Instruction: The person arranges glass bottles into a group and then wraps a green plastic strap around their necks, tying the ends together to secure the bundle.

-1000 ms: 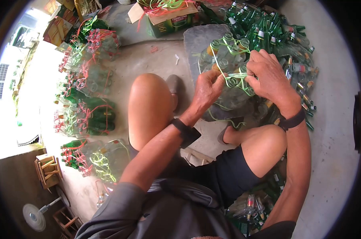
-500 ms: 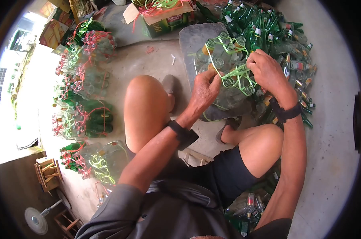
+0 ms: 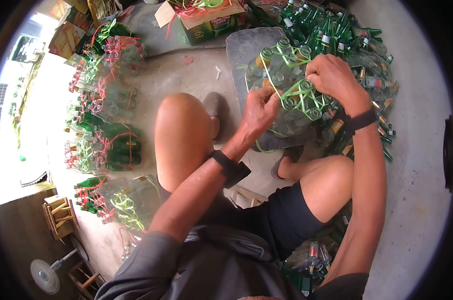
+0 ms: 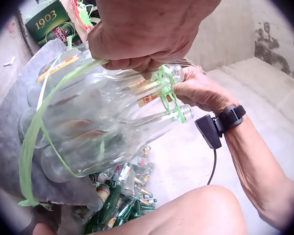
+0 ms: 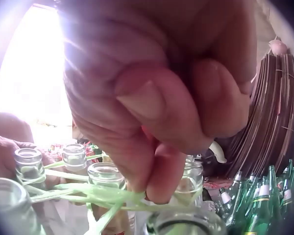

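A cluster of clear glass bottles stands on a grey slab, with green plastic strap looped and crossed around the necks. At its near left side my left hand pinches the strap between thumb and curled fingers. In the left wrist view a long loose tail of strap hangs from beneath that hand. On the far right side of the cluster is my right hand, its fingers curled. The right wrist view shows the right fingertips pinching the strap just above the bottle mouths.
The grey slab carries the cluster. Loose green bottles lie piled behind and to the right. Strapped bottle bundles line the left. A green carton of coloured strap stands at the back. My knees flank the work.
The strap between my hands was bunched together; now it spreads crosswise over the near bottle necks. My right hand has shifted slightly up and left. My left hand keeps its pinch.
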Available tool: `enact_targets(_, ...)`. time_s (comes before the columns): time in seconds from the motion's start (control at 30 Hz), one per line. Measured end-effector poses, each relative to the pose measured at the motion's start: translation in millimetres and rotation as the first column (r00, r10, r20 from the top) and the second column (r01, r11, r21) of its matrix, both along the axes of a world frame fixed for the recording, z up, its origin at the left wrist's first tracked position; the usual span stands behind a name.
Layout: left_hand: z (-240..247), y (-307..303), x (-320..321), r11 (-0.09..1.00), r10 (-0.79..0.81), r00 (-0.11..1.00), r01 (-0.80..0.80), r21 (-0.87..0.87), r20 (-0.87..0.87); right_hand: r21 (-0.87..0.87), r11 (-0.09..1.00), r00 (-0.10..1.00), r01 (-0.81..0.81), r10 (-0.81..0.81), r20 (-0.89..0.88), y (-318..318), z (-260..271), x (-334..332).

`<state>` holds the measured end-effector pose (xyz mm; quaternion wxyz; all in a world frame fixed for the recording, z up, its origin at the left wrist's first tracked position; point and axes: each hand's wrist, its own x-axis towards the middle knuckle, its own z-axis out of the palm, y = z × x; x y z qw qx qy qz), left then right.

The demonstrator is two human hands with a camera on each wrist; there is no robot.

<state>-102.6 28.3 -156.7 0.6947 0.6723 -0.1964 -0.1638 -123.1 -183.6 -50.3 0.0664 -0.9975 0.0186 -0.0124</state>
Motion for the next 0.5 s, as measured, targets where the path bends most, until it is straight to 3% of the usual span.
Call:
enact_targets(0.07,0,0,0,1.0,-0.003,0.999,0.002,-0.023,-0.04,-0.003,0.999,0.997,-0.04,0.04,0.063,-2,2,4)
enact_targets(0.17,2,6,6,0.99,-0.071,0.993,0.083,0.118,-0.098,-0.047,0.999,0.999,-0.008,0.006,-0.042,1,9,18)
enact_targets(0.23,4,8,7,0.989,-0.068,0.994,0.079,0.125,-0.089,-0.07,0.995,0.974,0.071,-0.084,-0.209,4,12,24)
enact_targets(0.27,5,9,8,0.988,-0.067,0.994,0.078,0.135,-0.081,-0.072,0.995,0.975,0.068,-0.082,-0.205,5,15,25)
enact_targets(0.33,7,13,9,0.988,-0.041,0.997,0.051,0.149,-0.069,0.055,0.976,0.928,0.211,-0.182,-0.326,5,20,23)
enact_targets(0.37,8,16,9,0.986,-0.019,0.998,0.03,0.165,-0.063,0.056,0.975,0.928,0.213,-0.184,-0.324,2,14,18)
enact_targets(0.43,10,19,11,0.99,-0.039,0.997,0.047,0.131,-0.068,0.116,0.983,0.985,0.144,-0.13,-0.117,1,4,6)
enact_targets(0.5,10,23,13,0.993,-0.055,0.996,0.062,0.099,-0.075,0.045,0.985,0.983,0.169,-0.164,-0.086,14,1,-10)
